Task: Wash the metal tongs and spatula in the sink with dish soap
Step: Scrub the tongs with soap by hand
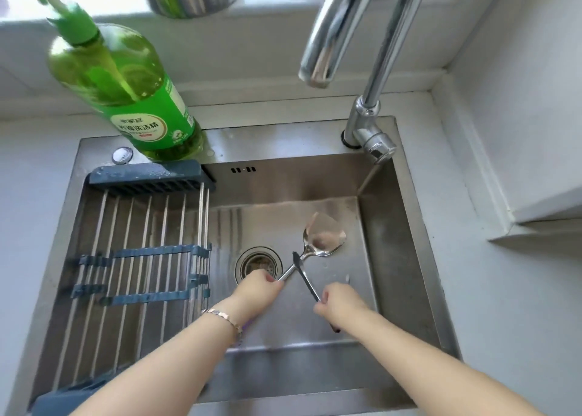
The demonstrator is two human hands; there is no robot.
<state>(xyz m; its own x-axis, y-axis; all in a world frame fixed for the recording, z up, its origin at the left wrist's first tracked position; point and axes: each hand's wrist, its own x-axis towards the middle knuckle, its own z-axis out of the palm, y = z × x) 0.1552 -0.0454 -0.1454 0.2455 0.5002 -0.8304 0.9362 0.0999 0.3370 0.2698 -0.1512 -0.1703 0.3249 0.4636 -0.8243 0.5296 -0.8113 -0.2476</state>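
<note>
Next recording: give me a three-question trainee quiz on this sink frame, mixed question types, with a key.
1. True or false: the left hand grips the spatula by its handle.
2. Where does the soap bottle stand? A) down in the basin B) on the sink rim, behind the rack C) on the window sill
3. Fill in: the right hand holds the ____, which cross the spatula's handle.
Key: 1 true; 2 B; 3 tongs.
</note>
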